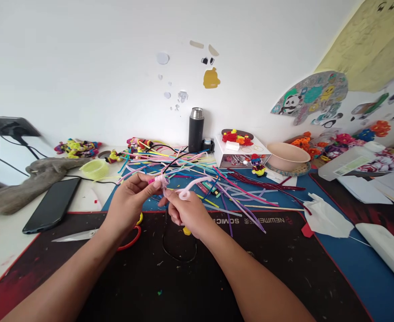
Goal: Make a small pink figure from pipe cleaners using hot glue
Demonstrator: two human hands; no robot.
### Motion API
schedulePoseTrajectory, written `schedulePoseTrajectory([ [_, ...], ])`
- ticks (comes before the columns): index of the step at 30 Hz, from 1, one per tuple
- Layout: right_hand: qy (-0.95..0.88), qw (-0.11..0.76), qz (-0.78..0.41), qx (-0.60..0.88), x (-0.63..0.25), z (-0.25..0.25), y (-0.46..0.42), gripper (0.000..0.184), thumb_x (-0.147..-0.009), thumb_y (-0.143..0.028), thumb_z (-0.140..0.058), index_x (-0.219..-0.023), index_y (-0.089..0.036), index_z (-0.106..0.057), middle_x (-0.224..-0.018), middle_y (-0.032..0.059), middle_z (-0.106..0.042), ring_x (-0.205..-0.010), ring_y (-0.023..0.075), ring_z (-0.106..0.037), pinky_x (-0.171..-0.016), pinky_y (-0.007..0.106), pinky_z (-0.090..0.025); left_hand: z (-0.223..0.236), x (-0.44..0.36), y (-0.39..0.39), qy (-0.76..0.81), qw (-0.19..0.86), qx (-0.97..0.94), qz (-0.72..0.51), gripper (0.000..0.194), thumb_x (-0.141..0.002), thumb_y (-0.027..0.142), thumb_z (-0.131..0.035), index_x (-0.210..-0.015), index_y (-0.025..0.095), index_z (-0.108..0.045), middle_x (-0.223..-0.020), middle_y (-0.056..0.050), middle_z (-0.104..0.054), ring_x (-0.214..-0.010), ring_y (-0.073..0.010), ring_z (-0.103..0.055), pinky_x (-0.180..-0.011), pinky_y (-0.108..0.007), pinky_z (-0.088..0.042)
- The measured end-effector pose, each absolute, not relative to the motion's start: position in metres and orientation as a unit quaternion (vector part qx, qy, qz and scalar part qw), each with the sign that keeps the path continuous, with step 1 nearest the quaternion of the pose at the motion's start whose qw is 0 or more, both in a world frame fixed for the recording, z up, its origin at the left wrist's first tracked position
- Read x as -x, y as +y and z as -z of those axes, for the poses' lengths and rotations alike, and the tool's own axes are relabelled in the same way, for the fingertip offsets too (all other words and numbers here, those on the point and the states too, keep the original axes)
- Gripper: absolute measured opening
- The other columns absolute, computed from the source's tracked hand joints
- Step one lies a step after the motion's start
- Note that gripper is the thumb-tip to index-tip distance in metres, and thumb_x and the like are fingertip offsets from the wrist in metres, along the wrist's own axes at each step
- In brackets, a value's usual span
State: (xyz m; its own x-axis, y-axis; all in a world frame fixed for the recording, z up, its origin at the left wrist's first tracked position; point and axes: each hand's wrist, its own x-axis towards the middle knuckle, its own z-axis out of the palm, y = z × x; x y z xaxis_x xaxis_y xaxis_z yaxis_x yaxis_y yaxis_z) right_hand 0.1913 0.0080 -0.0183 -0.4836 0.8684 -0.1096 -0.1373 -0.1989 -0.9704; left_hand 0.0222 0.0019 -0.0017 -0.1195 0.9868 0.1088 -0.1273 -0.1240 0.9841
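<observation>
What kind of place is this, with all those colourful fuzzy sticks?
Probably a craft corner, maybe at home: lots of colourful fuzzy sticks lie spread about, scissors rest on the dark mat, and the right hand holds a pale pink stick.

bare forearms [79, 270] (hands [131, 194] likewise)

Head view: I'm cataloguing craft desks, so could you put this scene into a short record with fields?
Left hand: pinching a small pink-wrapped piece
Right hand: holding a pale pink fuzzy strip
Behind the hands: loose fuzzy strips in many colors
Scissors: on the black mat, partly hidden by the left forearm
Phone: lying flat, beyond the scissors
Flask: black, upright near the wall
Bowl: right of the white box
</observation>
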Motion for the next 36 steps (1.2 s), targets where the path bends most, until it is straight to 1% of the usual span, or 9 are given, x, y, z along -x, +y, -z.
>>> schedulePoseTrajectory([
  [6,-0.516,0.350,-0.703,0.342,-0.191,0.013,0.003,0.052,-0.096,-0.068,-0.066,-0.088,-0.017,-0.073,-0.051,-0.0076,-0.048,-0.042,0.0085,-0.039,-0.044,0.023,-0.029,0.001,-0.020,0.010,0.430,0.525,-0.371,-0.634,0.038,-0.064,0.040,-0.104,-0.079,0.019,-0.076,-0.082,-0.004,-0.081,-0.069,-0.0171,-0.073,-0.067,-0.027,-0.062],
  [10,-0.539,0.336,-0.694,0.341,-0.193,0.014,0.005,0.048,-0.099,-0.063,-0.064,-0.095,-0.017,-0.075,-0.053,-0.0070,-0.051,-0.043,0.0086,-0.042,-0.045,0.023,-0.029,0.003,-0.011,0.016,0.430,0.529,-0.321,-0.657,0.039,-0.059,0.039,-0.107,-0.078,0.017,-0.080,-0.083,-0.004,-0.081,-0.068,-0.0128,-0.071,-0.063,-0.020,-0.062],
  [16,-0.511,0.405,-0.665,0.365,-0.200,0.014,0.015,0.041,-0.097,-0.059,-0.066,-0.091,-0.019,-0.071,-0.057,-0.0073,-0.051,-0.042,0.0086,-0.042,-0.044,0.024,-0.029,0.004,-0.002,0.021,0.421,0.547,-0.278,-0.668,0.041,-0.057,0.035,-0.107,-0.080,0.015,-0.081,-0.084,-0.004,-0.081,-0.071,-0.0112,-0.072,-0.061,-0.014,-0.061],
  [20,-0.540,0.441,-0.612,0.374,-0.200,0.015,0.014,0.038,-0.101,-0.055,-0.062,-0.090,-0.020,-0.070,-0.055,-0.0079,-0.047,-0.044,0.0100,-0.042,-0.049,0.025,-0.036,0.004,0.003,0.024,0.432,0.503,-0.265,-0.700,0.038,-0.058,0.030,-0.106,-0.074,0.015,-0.075,-0.086,-0.003,-0.081,-0.075,-0.0104,-0.073,-0.064,-0.013,-0.060],
  [23,-0.617,0.425,-0.546,0.374,-0.197,0.016,0.005,0.039,-0.105,-0.054,-0.059,-0.092,-0.020,-0.074,-0.058,-0.0048,-0.053,-0.049,0.0129,-0.048,-0.053,0.027,-0.038,0.003,0.003,0.024,0.441,0.460,-0.271,-0.721,0.041,-0.057,0.030,-0.105,-0.077,0.016,-0.073,-0.086,-0.002,-0.081,-0.079,-0.0117,-0.074,-0.070,-0.016,-0.061],
  [25,-0.692,0.421,-0.461,0.361,-0.194,0.015,-0.003,0.034,-0.105,-0.051,-0.063,-0.095,-0.021,-0.077,-0.070,0.0000,-0.065,-0.061,0.0156,-0.058,-0.062,0.029,-0.044,0.001,-0.001,0.022,0.447,0.449,-0.295,-0.715,0.042,-0.059,0.032,-0.105,-0.079,0.017,-0.071,-0.086,-0.002,-0.081,-0.081,-0.0139,-0.076,-0.072,-0.020,-0.062],
  [28,-0.757,0.425,-0.349,0.352,-0.193,0.011,-0.009,0.027,-0.104,-0.046,-0.064,-0.105,-0.023,-0.080,-0.075,0.0019,-0.071,-0.067,0.0174,-0.064,-0.071,0.030,-0.046,0.000,-0.008,0.017,0.464,0.448,-0.338,-0.685,0.044,-0.062,0.036,-0.104,-0.080,0.018,-0.068,-0.081,-0.001,-0.079,-0.075,-0.0149,-0.074,-0.072,-0.025,-0.063],
  [34,-0.743,0.401,-0.301,0.443,-0.199,0.014,0.001,0.043,-0.103,-0.055,-0.066,-0.135,-0.026,-0.071,-0.071,-0.0016,-0.069,-0.063,0.0175,-0.062,-0.066,0.029,-0.041,0.002,-0.021,0.009,0.476,0.465,-0.388,-0.638,0.045,-0.067,0.043,-0.101,-0.082,0.018,-0.067,-0.079,-0.002,-0.077,-0.071,-0.0170,-0.073,-0.072,-0.030,-0.062],
  [36,-0.762,0.357,-0.279,0.463,-0.199,0.017,0.003,0.046,-0.100,-0.059,-0.069,-0.131,-0.025,-0.072,-0.072,-0.0009,-0.070,-0.063,0.0183,-0.061,-0.063,0.030,-0.035,0.001,-0.023,0.006,0.468,0.481,-0.387,-0.632,0.045,-0.067,0.043,-0.102,-0.082,0.019,-0.067,-0.081,-0.002,-0.078,-0.071,-0.0174,-0.074,-0.072,-0.029,-0.062],
])
